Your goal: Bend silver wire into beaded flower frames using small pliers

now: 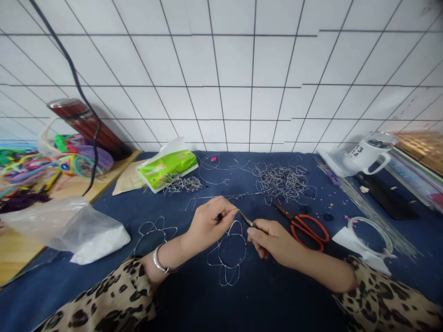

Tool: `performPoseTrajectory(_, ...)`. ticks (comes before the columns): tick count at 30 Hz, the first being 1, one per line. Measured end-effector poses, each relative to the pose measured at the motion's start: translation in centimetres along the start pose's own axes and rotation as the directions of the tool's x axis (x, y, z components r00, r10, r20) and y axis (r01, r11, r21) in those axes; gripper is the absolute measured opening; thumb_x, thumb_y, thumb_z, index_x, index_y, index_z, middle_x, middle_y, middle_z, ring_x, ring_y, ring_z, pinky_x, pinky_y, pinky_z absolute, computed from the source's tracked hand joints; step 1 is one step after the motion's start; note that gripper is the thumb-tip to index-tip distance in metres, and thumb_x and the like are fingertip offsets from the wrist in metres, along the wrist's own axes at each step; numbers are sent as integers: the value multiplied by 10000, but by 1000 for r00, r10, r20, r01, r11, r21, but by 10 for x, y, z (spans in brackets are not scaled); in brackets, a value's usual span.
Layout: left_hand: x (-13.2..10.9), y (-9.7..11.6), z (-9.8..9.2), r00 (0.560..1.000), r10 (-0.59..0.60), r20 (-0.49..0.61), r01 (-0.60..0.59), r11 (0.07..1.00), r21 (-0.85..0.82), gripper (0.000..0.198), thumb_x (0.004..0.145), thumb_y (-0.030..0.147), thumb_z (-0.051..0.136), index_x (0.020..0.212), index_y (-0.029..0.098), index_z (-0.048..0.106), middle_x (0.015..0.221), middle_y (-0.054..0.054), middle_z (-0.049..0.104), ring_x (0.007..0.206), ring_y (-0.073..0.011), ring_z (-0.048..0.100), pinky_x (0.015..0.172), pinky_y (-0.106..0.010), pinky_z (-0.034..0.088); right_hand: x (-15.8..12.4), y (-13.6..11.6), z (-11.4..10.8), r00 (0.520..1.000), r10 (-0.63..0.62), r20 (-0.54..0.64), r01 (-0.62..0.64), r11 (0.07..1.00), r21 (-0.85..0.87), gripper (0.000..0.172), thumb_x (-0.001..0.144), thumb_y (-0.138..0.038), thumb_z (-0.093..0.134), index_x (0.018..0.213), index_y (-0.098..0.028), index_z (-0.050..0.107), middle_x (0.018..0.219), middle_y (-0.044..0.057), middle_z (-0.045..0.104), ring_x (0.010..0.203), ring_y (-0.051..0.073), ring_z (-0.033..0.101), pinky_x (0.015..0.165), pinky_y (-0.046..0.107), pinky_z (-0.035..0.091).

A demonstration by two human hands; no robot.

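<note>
My left hand [211, 219] is closed in a pinch, its fingertips meeting the tip of the pliers [246, 218]. It seems to hold a thin wire there, too fine to make out fully; a small dark piece also shows between its fingers. My right hand [270, 237] is wrapped round the pliers' handles, which it mostly hides. Just below both hands is a flower-shaped wire frame [218, 251], a ring with looped petals and tiny pink beads; I cannot tell whether it joins the pinched wire. A similar wire flower [148, 231] lies left of my left forearm.
Orange-handled scissors [308, 230] lie right of my right hand. Behind are a tangled wire heap [282, 180] and a green tissue pack [168, 169]. At right stand straight wires [377, 214], a wire coil [353, 230] and a white mug [363, 154]; at left, a plastic bag [69, 226].
</note>
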State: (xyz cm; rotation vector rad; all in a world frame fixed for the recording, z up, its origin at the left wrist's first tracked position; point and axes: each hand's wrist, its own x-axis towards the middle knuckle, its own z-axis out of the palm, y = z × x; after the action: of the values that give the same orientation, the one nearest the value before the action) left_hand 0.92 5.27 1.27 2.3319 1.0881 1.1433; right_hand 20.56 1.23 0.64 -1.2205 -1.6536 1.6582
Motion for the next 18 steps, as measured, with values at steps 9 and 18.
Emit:
performPoseTrajectory(9, -1, -1, 0, 1000, -2, 11, 2, 1000, 13, 111, 813, 131, 527, 720, 160, 580, 673, -7, 590, 640, -102, 518, 607, -247, 414, 1, 1, 1, 1000, 8, 9, -8, 1000, -13, 311, 876, -439, 420, 765, -161, 506, 491, -57, 461, 423, 74, 447, 444, 190, 376)
performPoseTrajectory(18, 3, -2, -9, 993, 89, 77, -89, 996, -2, 90, 824, 122, 506, 788, 161, 579, 720, -21, 588, 671, -108, 519, 605, -244, 414, -3, -7, -5, 999, -48, -13, 43, 970, -239, 288, 887, -387, 403, 741, -168, 520, 521, -54, 430, 490, 80, 432, 485, 196, 339)
